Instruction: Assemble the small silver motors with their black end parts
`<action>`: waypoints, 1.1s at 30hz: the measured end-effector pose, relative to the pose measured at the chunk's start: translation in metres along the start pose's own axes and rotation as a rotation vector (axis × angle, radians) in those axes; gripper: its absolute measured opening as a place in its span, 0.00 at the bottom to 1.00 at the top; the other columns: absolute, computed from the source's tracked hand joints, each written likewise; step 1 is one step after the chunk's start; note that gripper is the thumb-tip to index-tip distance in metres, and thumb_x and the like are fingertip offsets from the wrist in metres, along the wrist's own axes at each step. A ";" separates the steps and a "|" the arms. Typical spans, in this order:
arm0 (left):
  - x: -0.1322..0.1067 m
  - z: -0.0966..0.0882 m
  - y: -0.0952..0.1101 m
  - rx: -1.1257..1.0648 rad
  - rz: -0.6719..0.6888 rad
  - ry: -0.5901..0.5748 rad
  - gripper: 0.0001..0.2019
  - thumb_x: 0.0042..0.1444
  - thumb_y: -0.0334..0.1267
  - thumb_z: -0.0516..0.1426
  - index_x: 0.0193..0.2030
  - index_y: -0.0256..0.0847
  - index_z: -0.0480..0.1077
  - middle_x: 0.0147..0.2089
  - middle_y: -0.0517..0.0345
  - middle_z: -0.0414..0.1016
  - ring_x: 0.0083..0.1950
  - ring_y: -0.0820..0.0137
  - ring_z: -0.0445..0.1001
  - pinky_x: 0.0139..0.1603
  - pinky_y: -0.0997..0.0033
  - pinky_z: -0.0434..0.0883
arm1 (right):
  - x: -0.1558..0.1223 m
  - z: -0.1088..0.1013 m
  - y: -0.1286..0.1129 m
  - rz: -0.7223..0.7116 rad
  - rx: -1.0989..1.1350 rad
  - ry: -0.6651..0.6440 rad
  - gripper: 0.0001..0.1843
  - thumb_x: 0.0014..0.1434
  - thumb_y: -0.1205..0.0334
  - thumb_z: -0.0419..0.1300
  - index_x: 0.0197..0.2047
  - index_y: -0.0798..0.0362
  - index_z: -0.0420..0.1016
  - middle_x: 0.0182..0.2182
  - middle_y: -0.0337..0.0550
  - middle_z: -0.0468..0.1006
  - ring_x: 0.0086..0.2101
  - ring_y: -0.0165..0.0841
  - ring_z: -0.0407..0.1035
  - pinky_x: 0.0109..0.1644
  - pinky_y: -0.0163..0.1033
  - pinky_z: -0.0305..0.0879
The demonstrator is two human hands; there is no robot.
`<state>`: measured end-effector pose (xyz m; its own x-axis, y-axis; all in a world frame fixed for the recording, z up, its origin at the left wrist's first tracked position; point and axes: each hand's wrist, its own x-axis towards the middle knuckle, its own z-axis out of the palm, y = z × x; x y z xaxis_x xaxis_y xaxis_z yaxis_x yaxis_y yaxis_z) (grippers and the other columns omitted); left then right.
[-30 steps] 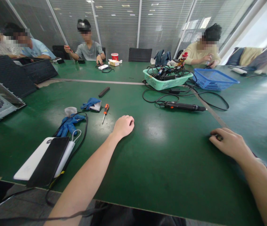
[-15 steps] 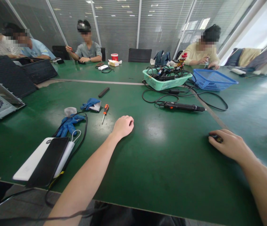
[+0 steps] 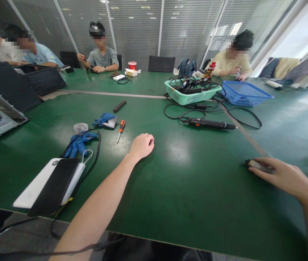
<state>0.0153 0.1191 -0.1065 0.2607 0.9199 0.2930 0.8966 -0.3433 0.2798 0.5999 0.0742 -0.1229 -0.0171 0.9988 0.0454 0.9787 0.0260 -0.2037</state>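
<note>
My left hand (image 3: 142,145) rests on the green table (image 3: 186,188) as a loose fist with nothing visible in it. A small orange-handled screwdriver (image 3: 120,129) lies a short way to its left. My right hand (image 3: 284,176) lies at the right of the table, fingers closed round a small dark stick-like object (image 3: 257,165) whose tip pokes out to the left.
Blue gloves (image 3: 81,142), a power bank under a black phone (image 3: 53,185) and a cable lie at the left. An electric screwdriver (image 3: 211,124) with its cord, a green basket (image 3: 192,92) and a blue basket (image 3: 245,93) stand farther back. Several people sit around the far side.
My right hand has slid to the right and a little nearer with the small object, which now shows more. My left hand has stayed put.
</note>
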 end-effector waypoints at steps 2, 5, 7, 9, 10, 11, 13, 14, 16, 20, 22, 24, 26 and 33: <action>0.000 -0.001 0.000 0.004 -0.005 -0.007 0.07 0.63 0.33 0.54 0.40 0.42 0.74 0.41 0.52 0.77 0.43 0.64 0.73 0.45 0.63 0.70 | -0.007 0.001 0.008 -0.022 -0.007 0.018 0.31 0.48 0.32 0.64 0.50 0.40 0.79 0.47 0.49 0.82 0.42 0.51 0.77 0.46 0.53 0.70; 0.001 -0.001 0.001 0.000 -0.006 -0.009 0.07 0.63 0.33 0.54 0.40 0.42 0.75 0.41 0.52 0.77 0.43 0.63 0.73 0.46 0.63 0.70 | -0.020 0.005 0.012 -0.027 -0.011 0.093 0.29 0.51 0.33 0.62 0.51 0.38 0.78 0.47 0.49 0.81 0.41 0.52 0.77 0.44 0.54 0.70; 0.001 0.000 0.000 -0.008 -0.002 -0.002 0.07 0.63 0.33 0.54 0.40 0.43 0.74 0.41 0.52 0.77 0.43 0.63 0.73 0.47 0.63 0.70 | -0.027 0.007 0.005 -0.012 -0.019 0.137 0.28 0.54 0.33 0.60 0.51 0.38 0.77 0.47 0.48 0.81 0.41 0.50 0.77 0.43 0.53 0.71; 0.001 0.001 0.000 -0.011 -0.005 0.003 0.07 0.63 0.33 0.54 0.40 0.43 0.75 0.41 0.52 0.77 0.44 0.63 0.73 0.47 0.63 0.71 | -0.029 0.009 -0.012 -0.029 -0.034 0.158 0.28 0.56 0.33 0.58 0.52 0.41 0.77 0.46 0.48 0.80 0.40 0.48 0.77 0.42 0.50 0.71; 0.001 0.001 0.000 -0.010 -0.008 0.003 0.07 0.63 0.33 0.54 0.40 0.43 0.75 0.41 0.52 0.77 0.44 0.63 0.73 0.47 0.63 0.71 | -0.028 0.010 -0.024 -0.055 -0.038 0.170 0.29 0.58 0.33 0.57 0.52 0.43 0.78 0.46 0.48 0.80 0.40 0.47 0.77 0.42 0.49 0.70; 0.001 0.001 0.000 -0.008 -0.011 0.001 0.07 0.63 0.33 0.54 0.40 0.43 0.75 0.41 0.52 0.77 0.44 0.63 0.73 0.47 0.63 0.71 | -0.026 0.010 -0.039 -0.086 -0.042 0.177 0.30 0.59 0.32 0.56 0.52 0.45 0.77 0.44 0.48 0.80 0.40 0.46 0.76 0.42 0.48 0.70; 0.001 0.001 0.000 -0.002 -0.011 -0.002 0.08 0.63 0.33 0.54 0.40 0.43 0.75 0.41 0.52 0.77 0.44 0.63 0.74 0.47 0.63 0.71 | -0.019 0.011 -0.075 -0.172 -0.014 0.164 0.30 0.61 0.33 0.55 0.53 0.47 0.77 0.44 0.48 0.79 0.40 0.44 0.76 0.45 0.47 0.70; 0.001 0.001 0.000 0.001 -0.010 -0.002 0.08 0.63 0.33 0.54 0.40 0.43 0.75 0.41 0.52 0.77 0.44 0.63 0.74 0.47 0.63 0.71 | -0.015 0.012 -0.096 -0.224 0.005 0.142 0.30 0.62 0.35 0.54 0.53 0.48 0.76 0.45 0.48 0.79 0.41 0.43 0.75 0.46 0.46 0.70; 0.001 0.001 0.000 0.008 -0.008 0.000 0.08 0.63 0.33 0.54 0.40 0.43 0.75 0.41 0.52 0.77 0.44 0.63 0.73 0.47 0.63 0.71 | -0.008 0.014 -0.143 -0.318 0.041 0.101 0.28 0.64 0.37 0.55 0.54 0.48 0.75 0.47 0.49 0.78 0.43 0.43 0.75 0.49 0.47 0.70; 0.001 0.000 0.001 0.027 -0.001 0.002 0.08 0.63 0.34 0.54 0.39 0.43 0.75 0.41 0.53 0.77 0.44 0.63 0.73 0.46 0.64 0.71 | -0.001 0.023 -0.242 -0.510 0.121 0.053 0.21 0.66 0.43 0.56 0.55 0.45 0.74 0.45 0.47 0.77 0.45 0.43 0.73 0.50 0.48 0.71; 0.001 -0.002 0.002 0.030 -0.003 0.001 0.08 0.63 0.34 0.54 0.40 0.43 0.75 0.41 0.52 0.78 0.44 0.63 0.74 0.47 0.63 0.71 | 0.001 0.028 -0.284 -0.591 0.145 0.026 0.19 0.67 0.45 0.56 0.55 0.44 0.74 0.43 0.47 0.76 0.44 0.43 0.72 0.48 0.49 0.71; 0.000 -0.004 0.003 0.019 -0.009 -0.003 0.08 0.63 0.34 0.54 0.41 0.43 0.75 0.42 0.52 0.78 0.45 0.63 0.74 0.48 0.63 0.71 | 0.003 0.033 -0.318 -0.621 0.161 0.005 0.18 0.67 0.46 0.56 0.54 0.44 0.74 0.42 0.47 0.75 0.43 0.43 0.71 0.46 0.48 0.71; 0.000 -0.006 0.003 -0.007 -0.012 -0.004 0.08 0.64 0.34 0.54 0.42 0.43 0.76 0.43 0.52 0.78 0.45 0.63 0.74 0.49 0.63 0.71 | 0.006 0.038 -0.342 -0.630 0.175 -0.002 0.17 0.68 0.46 0.56 0.54 0.44 0.74 0.42 0.47 0.74 0.44 0.44 0.71 0.46 0.48 0.71; -0.001 -0.008 0.001 -0.246 0.112 -0.020 0.12 0.64 0.33 0.51 0.43 0.44 0.76 0.44 0.56 0.79 0.48 0.66 0.76 0.52 0.67 0.72 | 0.010 0.042 -0.363 -0.565 0.222 0.002 0.20 0.66 0.46 0.58 0.58 0.41 0.72 0.44 0.48 0.72 0.47 0.46 0.70 0.49 0.51 0.71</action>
<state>0.0132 0.1161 -0.0991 0.3624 0.8766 0.3167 0.7489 -0.4762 0.4609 0.2363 0.0769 -0.0891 -0.5213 0.8276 0.2083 0.7518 0.5608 -0.3468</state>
